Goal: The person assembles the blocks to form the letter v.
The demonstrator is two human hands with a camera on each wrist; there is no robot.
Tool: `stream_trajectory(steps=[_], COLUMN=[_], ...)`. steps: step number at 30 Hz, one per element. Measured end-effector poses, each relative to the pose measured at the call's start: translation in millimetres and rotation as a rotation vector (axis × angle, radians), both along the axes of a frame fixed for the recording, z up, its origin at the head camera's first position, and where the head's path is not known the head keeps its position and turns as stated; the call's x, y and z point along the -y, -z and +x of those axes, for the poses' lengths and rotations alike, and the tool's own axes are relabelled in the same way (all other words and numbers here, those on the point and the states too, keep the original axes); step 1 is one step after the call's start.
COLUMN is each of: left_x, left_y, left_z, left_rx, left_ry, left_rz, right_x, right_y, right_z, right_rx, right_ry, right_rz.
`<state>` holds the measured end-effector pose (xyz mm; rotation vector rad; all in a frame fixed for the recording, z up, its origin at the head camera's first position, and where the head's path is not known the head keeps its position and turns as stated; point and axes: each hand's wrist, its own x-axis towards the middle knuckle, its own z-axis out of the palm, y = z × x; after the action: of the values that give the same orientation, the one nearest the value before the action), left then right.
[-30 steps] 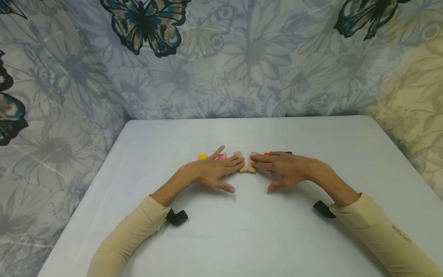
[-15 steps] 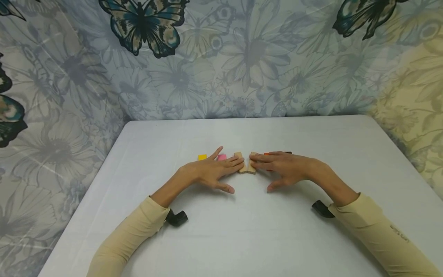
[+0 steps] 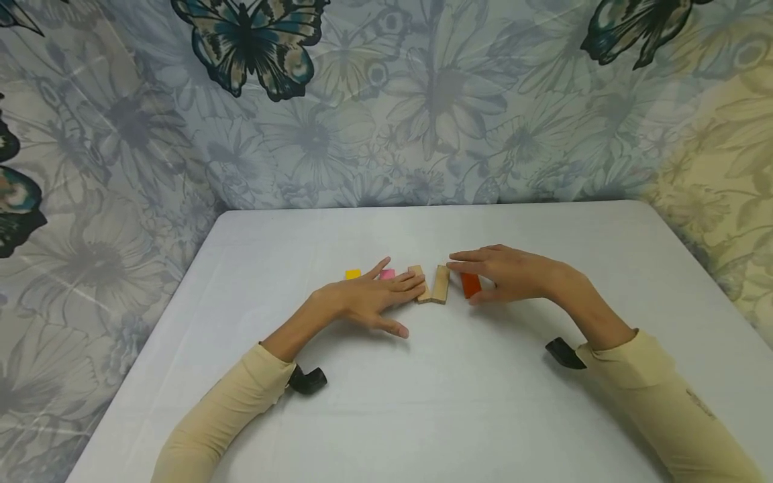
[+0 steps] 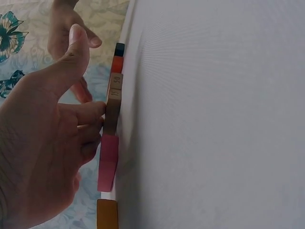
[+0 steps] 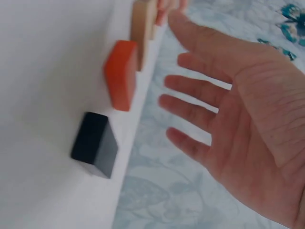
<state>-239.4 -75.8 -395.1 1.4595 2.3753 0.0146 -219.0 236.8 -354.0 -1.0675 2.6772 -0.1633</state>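
Two plain wooden blocks lie side by side at the middle, the left one [image 3: 425, 295] under the fingertips of my left hand [image 3: 371, 298], whose fingers are spread. The right wooden block [image 3: 441, 284] has no hand on it. My right hand [image 3: 513, 272] hovers above an orange-red block [image 3: 470, 285], fingers extended, holding nothing; in the right wrist view a gap shows between that hand [image 5: 238, 109] and the orange-red block [image 5: 121, 76]. A black block [image 5: 95, 143] stands beside it, hidden by the hand in the head view.
A pink block [image 3: 387, 274] and a yellow block [image 3: 353, 274] lie behind my left hand on the white table [image 3: 423, 416]. Black wrist devices [image 3: 309, 380] show below both sleeves. A patterned floral cloth [image 3: 374, 147] hangs behind the table.
My right hand has lifted off the right wooden block and moved right and away from me, uncovering that block and the orange-red one. The left hand has stayed in place.
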Motion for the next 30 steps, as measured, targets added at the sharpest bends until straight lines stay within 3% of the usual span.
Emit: stream_trajectory(steps=[6,19,30], left_x=[-1.4,-2.4,-0.8], left_y=[2.0,1.9,-0.1], left_z=[1.4,3.0,2.8], left_rx=[-0.006,-0.007,-0.003], left_ry=[0.011,0.000,-0.008], left_rz=[-0.010,-0.028,-0.031], right_x=[2,-3,-1], right_y=[-5.0,2.1,9.7], right_z=[-7.7,-12.7,-13.6], right_rx=[0.000,0.091,0.090], right_ry=[0.022,0.052,0.046], right_rz=[-0.009,0.032,0.031])
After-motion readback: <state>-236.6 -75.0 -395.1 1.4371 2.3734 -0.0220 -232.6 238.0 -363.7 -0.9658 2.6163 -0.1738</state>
